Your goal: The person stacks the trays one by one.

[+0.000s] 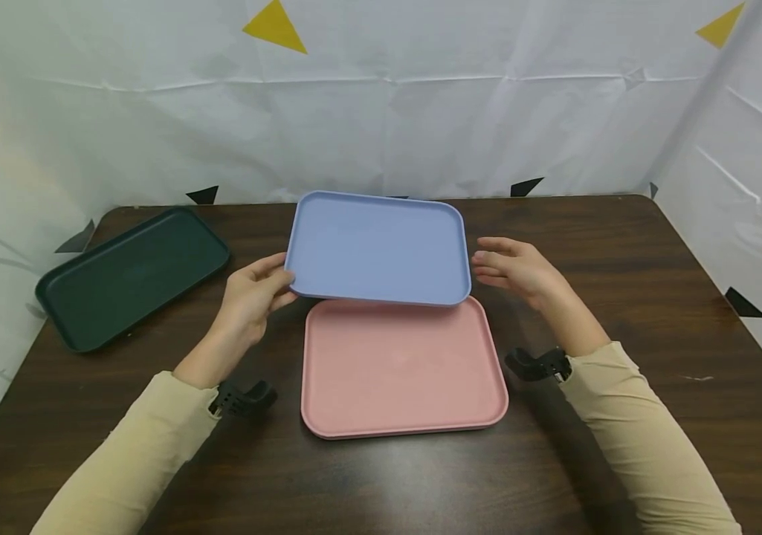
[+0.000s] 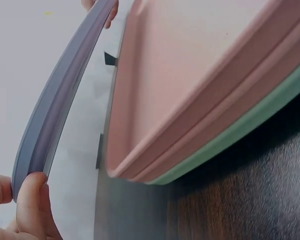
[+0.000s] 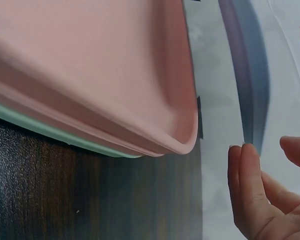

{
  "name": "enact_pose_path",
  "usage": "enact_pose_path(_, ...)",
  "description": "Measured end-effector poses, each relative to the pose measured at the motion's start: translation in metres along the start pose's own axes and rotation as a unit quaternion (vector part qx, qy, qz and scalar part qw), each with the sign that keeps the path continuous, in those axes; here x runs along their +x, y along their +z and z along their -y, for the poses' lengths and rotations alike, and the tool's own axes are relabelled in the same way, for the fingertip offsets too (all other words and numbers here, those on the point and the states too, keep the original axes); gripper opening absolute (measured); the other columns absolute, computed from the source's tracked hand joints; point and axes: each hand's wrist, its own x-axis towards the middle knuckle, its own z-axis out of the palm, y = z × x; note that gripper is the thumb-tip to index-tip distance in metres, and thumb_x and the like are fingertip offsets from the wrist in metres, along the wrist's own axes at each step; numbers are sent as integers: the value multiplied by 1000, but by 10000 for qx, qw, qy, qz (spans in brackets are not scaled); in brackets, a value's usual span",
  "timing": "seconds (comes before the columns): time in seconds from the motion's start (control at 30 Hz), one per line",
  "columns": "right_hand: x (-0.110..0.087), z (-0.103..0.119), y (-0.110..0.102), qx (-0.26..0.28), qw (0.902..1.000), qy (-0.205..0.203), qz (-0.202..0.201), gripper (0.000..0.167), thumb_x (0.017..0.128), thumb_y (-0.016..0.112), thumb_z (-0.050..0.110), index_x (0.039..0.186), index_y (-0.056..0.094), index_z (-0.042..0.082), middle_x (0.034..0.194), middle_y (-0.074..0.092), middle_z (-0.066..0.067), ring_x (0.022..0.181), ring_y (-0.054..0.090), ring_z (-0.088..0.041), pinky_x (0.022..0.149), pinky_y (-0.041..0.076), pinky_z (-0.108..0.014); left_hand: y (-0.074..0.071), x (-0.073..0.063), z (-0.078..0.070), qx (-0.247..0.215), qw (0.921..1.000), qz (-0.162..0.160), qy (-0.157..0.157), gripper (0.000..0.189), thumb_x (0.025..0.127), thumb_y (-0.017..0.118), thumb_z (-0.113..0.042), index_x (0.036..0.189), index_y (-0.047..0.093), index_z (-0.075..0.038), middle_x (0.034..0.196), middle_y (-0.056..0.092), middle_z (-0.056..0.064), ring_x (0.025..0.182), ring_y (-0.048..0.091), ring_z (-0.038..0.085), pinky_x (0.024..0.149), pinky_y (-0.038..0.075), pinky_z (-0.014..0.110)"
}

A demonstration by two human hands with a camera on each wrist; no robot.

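Observation:
A blue tray (image 1: pixel 381 249) is held up above the table, over the far edge of a pink tray (image 1: pixel 404 371). My left hand (image 1: pixel 250 301) pinches its left edge, thumb on one side and fingers on the other, as the left wrist view also shows. Just off the blue tray's right edge is my right hand (image 1: pixel 517 271), fingers extended and thumb apart. In the right wrist view its fingertips come close to the blue tray (image 3: pixel 252 75); whether they touch it I cannot tell. Under the pink trays, stacked together, lies a light green tray (image 2: pixel 230 122).
A dark green tray (image 1: pixel 133 279) lies slanted at the table's left side. The brown wooden table (image 1: pixel 621 297) ends at a white sheet (image 1: pixel 387 134) hung behind it, with black and yellow patches. Dark wrist straps (image 1: pixel 243 399) sit at both cuffs.

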Motion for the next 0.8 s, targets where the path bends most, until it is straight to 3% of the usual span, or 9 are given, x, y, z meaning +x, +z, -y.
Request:
enact_pose_path(0.1, 0, 1, 2, -68, 9999, 78, -100, 61, 100, 46, 16, 150, 19, -5, 121, 51, -8, 83, 62, 6, 81, 53, -10, 2, -1, 1, -57, 9999, 102, -38, 53, 94, 52, -3, 145, 37, 0, 103, 49, 0, 79, 61, -3, 70, 55, 8)
enact_pose_path(0.2, 1, 1, 4, -134, 9995, 162, -217, 61, 100, 47, 18, 151, 19, -2, 124, 47, -8, 81, 61, 8, 80, 53, -10, 4, -2, 2, -89, 9997, 212, -57, 53, 94, 52, -2, 145, 36, 0, 101, 50, -1, 76, 61, -3, 69, 55, 8)
enact_pose_path(0.43, 1, 0, 6, 101, 9991, 117, -393, 65, 96, 50, 8, 152, 17, 2, 87, 59, 14, 79, 63, 5, 75, 55, -14, 8, -3, 4, -49, 9994, 328, -29, 53, 94, 52, 0, 144, 38, 1, 98, 55, -2, 73, 63, -3, 69, 56, 10)
enact_pose_path(0.8, -9, 0, 7, 41, 9972, 53, -741, 65, 94, 53, 6, 151, 22, 5, 79, 62, 16, 74, 64, 2, 69, 57, -15, 7, -7, 4, 176, 9981, 582, -52, 56, 93, 55, -2, 145, 36, -1, 102, 56, -1, 74, 64, -3, 69, 56, 10)
